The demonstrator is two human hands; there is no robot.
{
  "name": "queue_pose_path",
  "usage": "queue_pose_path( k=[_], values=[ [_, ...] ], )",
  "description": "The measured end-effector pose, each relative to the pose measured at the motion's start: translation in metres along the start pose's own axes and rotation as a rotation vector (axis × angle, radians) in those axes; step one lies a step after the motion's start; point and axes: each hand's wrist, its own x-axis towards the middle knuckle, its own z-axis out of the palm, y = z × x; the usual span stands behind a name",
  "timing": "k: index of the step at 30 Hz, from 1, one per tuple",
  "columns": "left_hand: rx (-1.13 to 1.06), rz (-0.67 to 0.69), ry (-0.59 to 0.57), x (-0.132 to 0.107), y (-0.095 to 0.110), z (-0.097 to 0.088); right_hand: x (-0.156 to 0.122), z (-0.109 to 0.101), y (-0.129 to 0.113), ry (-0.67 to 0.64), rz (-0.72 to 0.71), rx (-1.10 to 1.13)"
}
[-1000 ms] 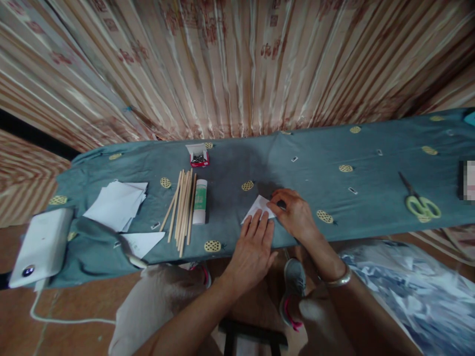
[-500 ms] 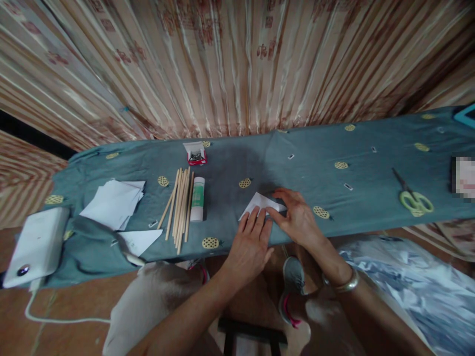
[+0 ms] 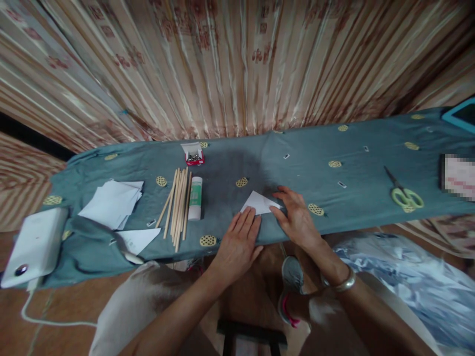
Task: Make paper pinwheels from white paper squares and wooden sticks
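A folded piece of white paper [image 3: 259, 201], roughly triangular, lies on the cloth-covered table in front of me. My left hand [image 3: 239, 242] rests flat with its fingers stretched over the paper's lower left edge. At the right tip of the paper is my right hand [image 3: 297, 217]. Its thumb touches or nearly touches that tip, while the index finger curves just beyond it, apart from the thumb. To the left of the paper stand out a glue stick [image 3: 195, 199], lying down, and a bundle of thin wooden sticks [image 3: 179, 207].
Farther left are stacked white paper sheets [image 3: 111, 202], a folded paper triangle [image 3: 143, 241] and a white power bank [image 3: 37, 247] with a cable. A small red box [image 3: 194, 157] of metal pieces sits behind the sticks. Green-handled scissors [image 3: 406, 197] lie right. A blue-edged object [image 3: 460, 116] is at the far right.
My left hand has slid slightly down and left along the paper, uncovering more of it. The right thumb has eased back toward the paper's tip. The view has shifted a little.
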Motion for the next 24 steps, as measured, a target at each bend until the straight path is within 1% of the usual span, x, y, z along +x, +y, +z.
queue_pose_path(
  k=[8, 14, 20, 24],
  values=[
    [0.071, -0.03, 0.027, -0.021, -0.008, -0.005, -0.002, -0.004, 0.009, 0.018, 0.002, -0.011],
    [0.132, -0.036, 0.053, -0.032, -0.01, -0.008, -0.003, -0.006, 0.012, -0.003, 0.007, -0.006],
    [0.148, -0.04, 0.07, -0.039, -0.012, -0.012, -0.003, -0.005, 0.014, -0.002, 0.015, -0.006],
    [0.115, -0.051, 0.081, -0.039, -0.013, -0.014, 0.0, -0.007, 0.011, 0.003, 0.052, 0.041]
  ],
)
